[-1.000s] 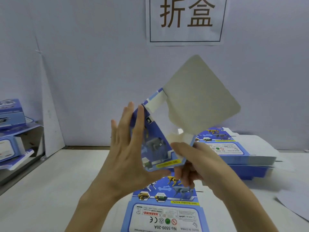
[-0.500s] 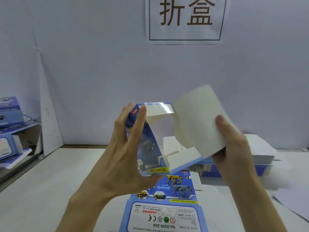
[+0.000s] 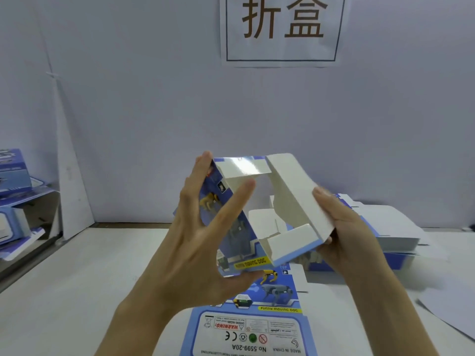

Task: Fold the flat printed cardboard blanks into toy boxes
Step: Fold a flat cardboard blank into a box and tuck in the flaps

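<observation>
Now mid-fold: blue printed cardboard box blank (image 3: 290, 196) in air btwn my hands, above flat printed blank (image 3: 257, 327). L hand (image 3: 195, 242) fingers straight, splayed on printed side, thumb under; R hand (image 3: 352, 235) curled round white wall. Next, prob: square tube, tuck flaps.

**Location: manual box-folding workstation.**
A paper sign (image 3: 281, 29) printed "折盒" hangs on the plain pale wall (image 3: 154, 111). A white tabletop (image 3: 77, 291) carries a stack of flat printed blanks (image 3: 395, 227) at the right and one single blank (image 3: 257, 330) in front. Blue printed boxes (image 3: 12, 176) are stacked at the left edge.
</observation>
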Demonstrator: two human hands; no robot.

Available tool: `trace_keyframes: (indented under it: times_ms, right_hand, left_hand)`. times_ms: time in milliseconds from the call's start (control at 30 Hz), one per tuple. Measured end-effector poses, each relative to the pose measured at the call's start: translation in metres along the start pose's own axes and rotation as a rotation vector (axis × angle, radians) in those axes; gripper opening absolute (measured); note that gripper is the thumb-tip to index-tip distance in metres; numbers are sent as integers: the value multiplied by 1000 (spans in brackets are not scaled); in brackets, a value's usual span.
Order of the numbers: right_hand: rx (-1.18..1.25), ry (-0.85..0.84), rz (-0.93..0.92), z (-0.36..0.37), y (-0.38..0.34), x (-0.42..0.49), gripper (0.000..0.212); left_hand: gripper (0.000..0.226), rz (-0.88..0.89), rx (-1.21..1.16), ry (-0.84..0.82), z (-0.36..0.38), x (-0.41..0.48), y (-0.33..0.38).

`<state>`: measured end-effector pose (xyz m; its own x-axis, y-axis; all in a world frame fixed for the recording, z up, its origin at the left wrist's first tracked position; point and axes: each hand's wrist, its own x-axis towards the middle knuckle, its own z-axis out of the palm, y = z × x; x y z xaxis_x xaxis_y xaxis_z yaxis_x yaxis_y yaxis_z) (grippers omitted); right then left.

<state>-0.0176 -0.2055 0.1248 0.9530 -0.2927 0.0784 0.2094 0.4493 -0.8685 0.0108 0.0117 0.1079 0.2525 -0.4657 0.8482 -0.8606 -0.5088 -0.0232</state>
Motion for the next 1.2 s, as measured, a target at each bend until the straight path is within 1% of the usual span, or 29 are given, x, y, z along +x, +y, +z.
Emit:
trace_keyframes:
  times_ms: [67, 100, 167, 267, 333, 367, 400, 433, 500, 533, 567, 633, 667, 733, 767, 800, 867, 933, 1000, 1033, 1133, 1200]
  right_hand:
    - [-80, -4, -179, -3, -5, -3, 20]
    - [-104, -8, -270, -4, -7, -6, 20]
    - [-143, -3, -454, -6, -9, -9, 25]
    - [-332, 112, -744, -4, -6, -9, 32]
    - [-402, 142, -836, -2, -3, -7, 29]
    - [-389, 138, -828, -2, -3, -8, 26]
    - [-345, 106, -780, -1, -4, -9, 21]
    - [-281, 44, -699, -1, -6, -10, 20]
    - [-139, -133, -539, -1, -10, -10, 32]
    - [-94, -191, -490, -1, -12, -10, 33]
    - [-81, -228, -453, 1, -13, -11, 30]
    - [-139, -265, -405, 5, -11, -13, 23]
    - [-242, -253, -424, 5, -8, -13, 22]
    - [-534, -146, -562, 4, -3, -11, 24]
    - [-625, -69, -634, 4, -1, -10, 25]
    - [-647, -11, -675, 3, -1, -9, 25]
    - [-552, 25, -687, 4, -2, -9, 22]
    - [-467, -32, -641, 6, -4, -11, 21]
    - [-455, -101, -617, 8, -4, -12, 21]
    - [-468, -94, -647, 8, -2, -13, 20]
    - [-501, -4, -753, 9, 1, -12, 28]
    - [-481, -49, -757, 11, 0, -13, 22]
  left_hand:
    - [93, 10, -23, 4, -3, 0, -2]
    - [88, 19, -27, 9, -5, 0, -3]
    - [85, 35, -6, 17, -7, 1, -3]
    - [81, 52, 18, 17, -9, 2, 2]
    - [73, 45, 30, 6, -10, 3, 6]
    - [70, 38, 45, -2, -10, 4, 7]
    - [68, 30, 64, -11, -10, 5, 7]
    - [68, 23, 83, -20, -10, 5, 6]
    - [67, 24, 121, -34, -9, 6, 3]
    - [67, 32, 138, -39, -7, 6, 3]
    - [68, 41, 151, -43, -5, 6, 3]
    - [72, 52, 174, -50, 0, 6, 4]
    - [73, 55, 189, -56, 1, 6, 5]
    - [73, 54, 199, -58, 3, 6, 5]
    - [70, 53, 190, -50, 2, 5, 4]
    - [67, 53, 178, -40, 2, 5, 3]
    - [68, 59, 173, -36, 3, 5, 2]
    - [75, 63, 184, -53, 5, 5, 3]
    - [77, 65, 194, -71, 8, 5, 6]
    - [77, 66, 194, -74, 9, 5, 8]
    - [76, 62, 186, -53, 8, 6, 8]
    - [74, 54, 189, -20, 6, 6, 7]
